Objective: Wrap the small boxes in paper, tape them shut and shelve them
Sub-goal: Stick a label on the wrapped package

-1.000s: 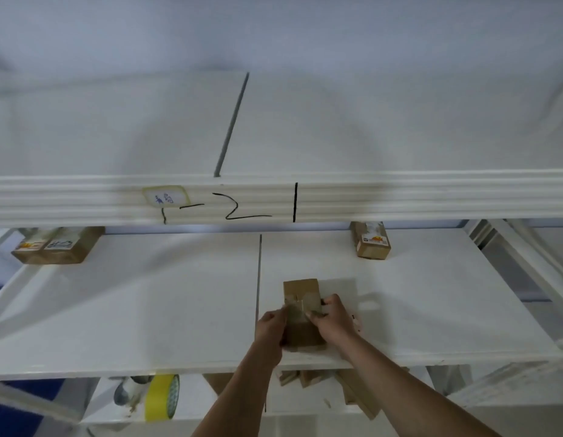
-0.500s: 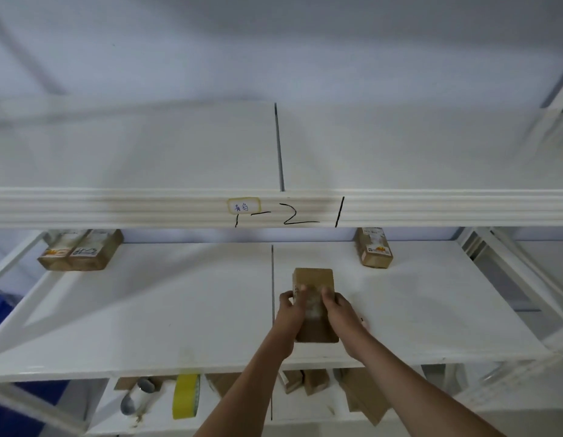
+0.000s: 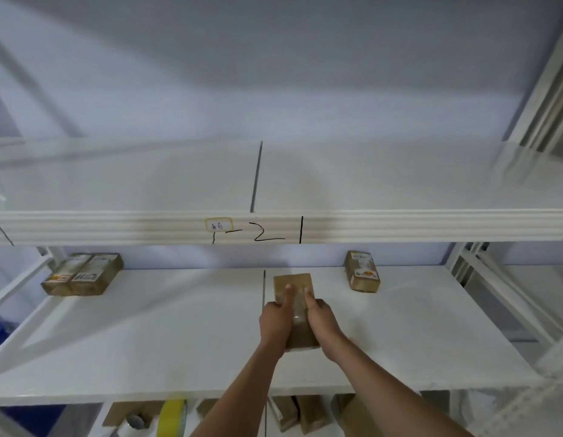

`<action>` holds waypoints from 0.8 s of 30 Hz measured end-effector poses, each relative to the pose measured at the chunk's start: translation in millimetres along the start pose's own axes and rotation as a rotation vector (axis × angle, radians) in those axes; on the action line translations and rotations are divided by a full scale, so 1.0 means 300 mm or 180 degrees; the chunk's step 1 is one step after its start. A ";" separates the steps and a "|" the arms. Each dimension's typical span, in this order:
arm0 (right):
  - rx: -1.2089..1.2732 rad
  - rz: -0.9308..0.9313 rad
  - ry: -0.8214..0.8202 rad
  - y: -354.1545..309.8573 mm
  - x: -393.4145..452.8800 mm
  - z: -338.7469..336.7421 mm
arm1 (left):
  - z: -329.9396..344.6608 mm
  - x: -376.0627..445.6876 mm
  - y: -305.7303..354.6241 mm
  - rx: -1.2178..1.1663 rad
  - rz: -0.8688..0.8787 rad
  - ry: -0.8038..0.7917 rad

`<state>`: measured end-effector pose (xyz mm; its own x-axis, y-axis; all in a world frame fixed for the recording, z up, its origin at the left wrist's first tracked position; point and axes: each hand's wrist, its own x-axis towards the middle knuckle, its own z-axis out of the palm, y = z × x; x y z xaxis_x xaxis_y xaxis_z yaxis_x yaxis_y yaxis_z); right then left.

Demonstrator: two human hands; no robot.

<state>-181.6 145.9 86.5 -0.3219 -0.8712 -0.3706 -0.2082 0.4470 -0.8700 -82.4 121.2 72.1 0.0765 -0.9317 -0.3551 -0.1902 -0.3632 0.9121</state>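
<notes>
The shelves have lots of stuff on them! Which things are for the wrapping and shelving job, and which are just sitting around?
For the job:
- wrapped box, gripped by left hand and right hand
- middle shelf under it
- wrapped boxes at the back: pair, single
- yellow tape roll below

Just there:
- handwritten label on the shelf edge
- upper shelf

A white metal shelving rack (image 3: 116, 342) fills the view, with two flat white boards one above the other. The ribbed white front rail (image 3: 400, 228) of the upper board carries black handwritten marks and a small label. A pale grey-blue wall (image 3: 274, 74) stands far behind.
</notes>
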 end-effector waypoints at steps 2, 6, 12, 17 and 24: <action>-0.0117 0.0042 0.0067 -0.008 0.022 -0.015 | 0.012 -0.013 0.025 0.0105 0.0134 0.0043; -0.0106 -0.0100 0.0137 -0.010 0.041 -0.030 | 0.033 -0.018 0.045 0.0042 0.0239 0.0127; -0.0050 -0.0269 0.0138 -0.009 0.056 -0.046 | 0.061 -0.026 0.059 -0.0053 0.0308 0.0175; 0.0587 0.0081 -0.0139 -0.012 0.065 -0.090 | 0.053 0.009 0.050 -0.0550 -0.0060 -0.0623; 0.0763 -0.0165 -0.0565 0.054 0.106 -0.142 | 0.009 -0.013 -0.011 -0.0663 0.0346 -0.1388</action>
<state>-234.7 134.1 74.5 -0.1458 -0.9230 -0.3562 0.0106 0.3586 -0.9334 -84.9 126.0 70.0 -0.3580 -0.8945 -0.2679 0.0286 -0.2973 0.9544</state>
